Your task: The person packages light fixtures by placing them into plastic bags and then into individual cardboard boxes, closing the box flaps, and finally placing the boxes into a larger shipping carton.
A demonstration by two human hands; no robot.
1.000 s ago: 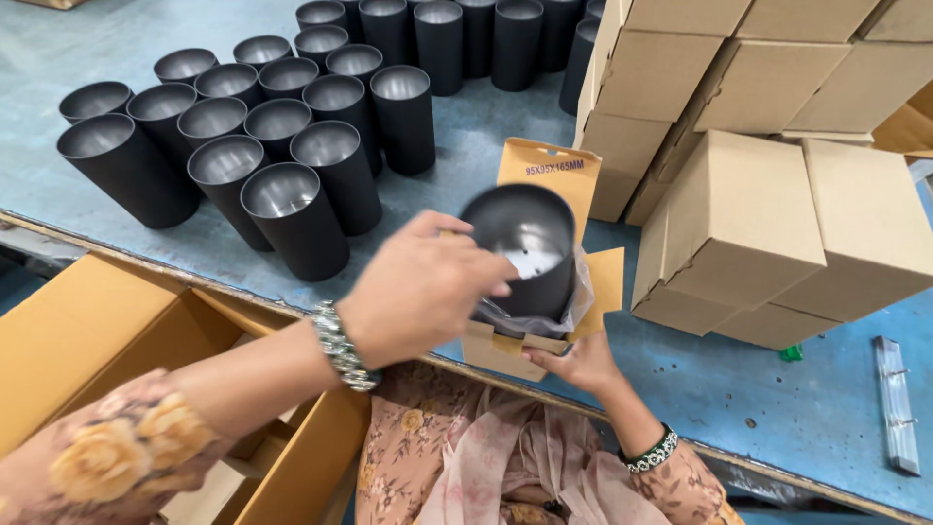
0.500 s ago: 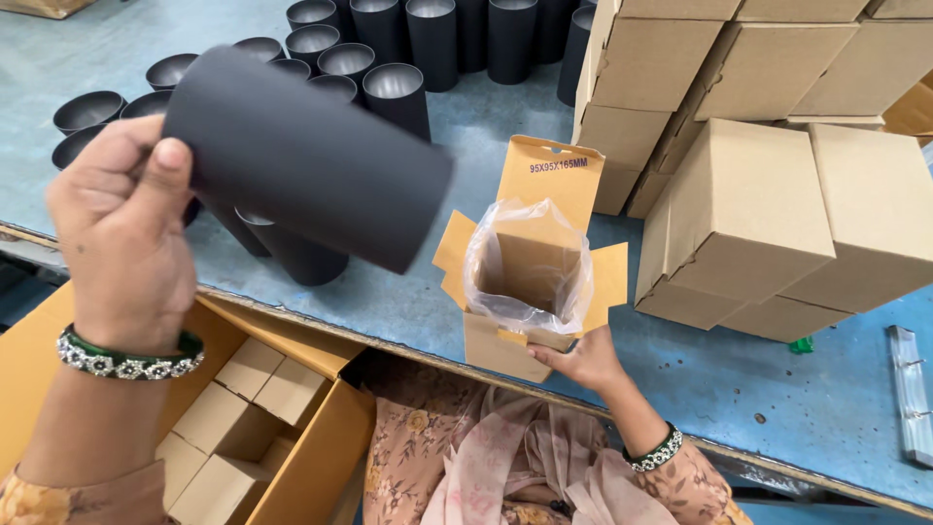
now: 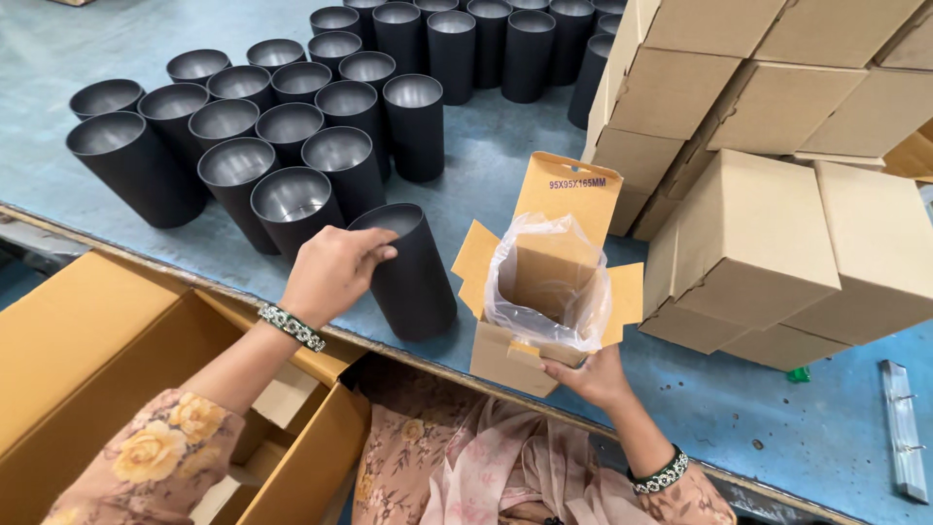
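While the blue table (image 3: 146, 39) has free space only along its near edge, we see the small carton (image 3: 544, 292) standing open there, lined with an empty plastic bag (image 3: 583, 292). Our left hand (image 3: 330, 272) wraps its fingers around 1 upright black cylinder (image 3: 418, 282), just beside the carton. Our right hand (image 3: 588, 374) pinches the carton's front wall.

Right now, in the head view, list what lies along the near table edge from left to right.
Open carton below the edge → left hand → black tube it grasps → bag-lined open box, steadied by right hand → closed cardboard boxes → metal strip.
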